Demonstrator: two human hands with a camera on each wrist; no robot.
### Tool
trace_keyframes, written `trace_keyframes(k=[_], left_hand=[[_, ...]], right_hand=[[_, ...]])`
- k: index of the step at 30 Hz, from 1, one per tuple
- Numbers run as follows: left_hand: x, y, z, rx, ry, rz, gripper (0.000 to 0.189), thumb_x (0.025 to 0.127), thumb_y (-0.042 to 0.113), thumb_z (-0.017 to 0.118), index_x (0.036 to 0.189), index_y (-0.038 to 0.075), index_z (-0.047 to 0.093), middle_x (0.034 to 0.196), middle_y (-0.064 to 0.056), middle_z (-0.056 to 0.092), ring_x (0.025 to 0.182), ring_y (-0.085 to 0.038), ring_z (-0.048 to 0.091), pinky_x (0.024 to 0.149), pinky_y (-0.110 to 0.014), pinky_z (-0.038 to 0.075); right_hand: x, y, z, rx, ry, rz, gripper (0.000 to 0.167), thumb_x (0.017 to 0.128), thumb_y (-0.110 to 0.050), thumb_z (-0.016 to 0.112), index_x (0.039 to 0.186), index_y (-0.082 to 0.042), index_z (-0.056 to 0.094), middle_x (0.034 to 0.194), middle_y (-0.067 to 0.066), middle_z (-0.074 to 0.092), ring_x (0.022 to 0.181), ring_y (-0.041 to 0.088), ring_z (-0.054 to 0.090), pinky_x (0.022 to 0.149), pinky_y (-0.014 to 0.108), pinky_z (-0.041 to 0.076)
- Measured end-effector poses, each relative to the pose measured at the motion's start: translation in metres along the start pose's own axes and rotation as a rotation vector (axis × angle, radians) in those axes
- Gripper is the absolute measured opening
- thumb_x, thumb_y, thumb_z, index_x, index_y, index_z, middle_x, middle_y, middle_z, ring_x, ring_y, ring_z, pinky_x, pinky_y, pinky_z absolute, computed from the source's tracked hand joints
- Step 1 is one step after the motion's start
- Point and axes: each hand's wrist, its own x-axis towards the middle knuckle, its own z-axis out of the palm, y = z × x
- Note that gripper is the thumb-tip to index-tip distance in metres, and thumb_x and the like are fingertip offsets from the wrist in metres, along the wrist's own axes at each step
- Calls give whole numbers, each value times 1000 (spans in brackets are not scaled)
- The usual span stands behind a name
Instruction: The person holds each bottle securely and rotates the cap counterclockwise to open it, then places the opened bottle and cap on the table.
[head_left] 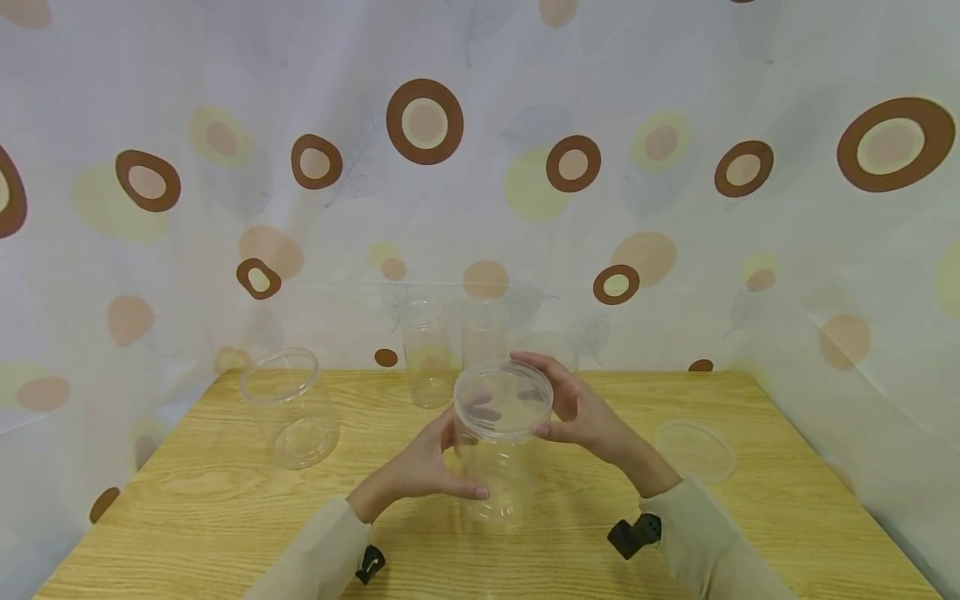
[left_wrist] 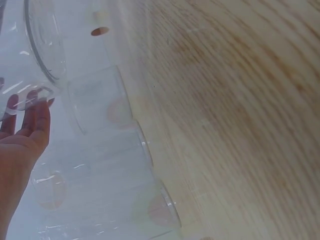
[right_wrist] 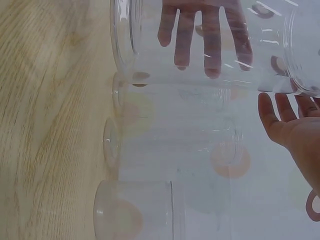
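Note:
A large clear plastic jar with a clear lid stands upright between my two hands. The left wrist view shows wall cloth below its base, so it hangs off the table. My left hand grips the jar's left side, thumb across the front and fingers behind. Those fingers show through the clear wall in the right wrist view. Higher up, my right hand holds the lid's right edge, its thumb at the near rim and its fingers round the back.
At the left on the wooden table is an open wide clear jar. Two tall narrow jars stand at the back, with another clear container partly behind my right hand. A loose clear lid lies at the right.

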Motion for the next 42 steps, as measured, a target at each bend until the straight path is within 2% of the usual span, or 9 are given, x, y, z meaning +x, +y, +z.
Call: trace_keyframes(k=[8,13,19,22,24,29,34,38,42], left_hand=[[0,-1,0,3,-9,-22,100,68,22,81,146,24,17,144,-2,34,125,-20,43,100,-36,40],[-3,-2,-1,19,4,-41,100,68,22,81,145,26,18,142,-5,36,125,-21,43,100,-37,39],[-8,-2,-7,8,30,-83,98,68,20,81,144,17,19,140,-15,37,126,-30,41,99,-45,36],[-12,-3,-11,23,46,-83,97,69,18,81,144,14,20,140,-13,38,126,-35,39,98,-48,36],[-15,-4,-15,35,65,-88,97,68,17,81,144,18,21,139,-10,40,125,-35,40,98,-49,37],[-25,-4,-25,56,103,-92,95,69,13,80,143,23,23,138,-10,40,124,-37,40,97,-55,35],[-36,-6,-35,85,149,-98,95,68,10,80,143,23,22,138,-9,41,127,-36,38,97,-58,35],[-44,-8,-43,106,183,-108,95,69,9,79,143,22,22,137,-12,40,126,-34,39,96,-60,34],[-53,-10,-51,132,220,-126,93,69,9,79,142,23,24,137,-13,41,126,-36,38,97,-60,34]], right_hand=[[2,-2,0,106,3,-2,79,85,-24,65,144,-4,16,144,13,22,125,23,35,92,34,46],[2,-6,-2,118,45,-23,80,84,-23,66,145,-6,16,145,16,20,126,22,34,90,33,48],[-2,-8,-12,88,125,-46,80,83,-27,67,144,-5,19,144,17,25,125,24,39,93,32,46],[-6,-9,-20,52,153,-57,78,83,-26,67,143,-3,21,144,15,27,124,22,40,94,31,46],[-10,-10,-25,39,162,-53,76,84,-22,66,142,-3,22,144,13,27,124,22,40,94,30,45],[-19,-12,-36,21,164,-18,68,86,-11,62,142,-3,23,145,12,28,124,20,41,96,27,43],[-29,-9,-45,-9,160,3,65,88,-5,59,142,-5,22,146,18,25,129,18,35,100,26,39],[-38,-4,-53,-39,173,45,65,89,-2,56,143,-9,21,145,20,24,129,15,35,99,24,39],[-47,0,-59,-78,180,104,66,89,-1,54,144,-10,18,145,21,22,126,12,38,96,23,42]])
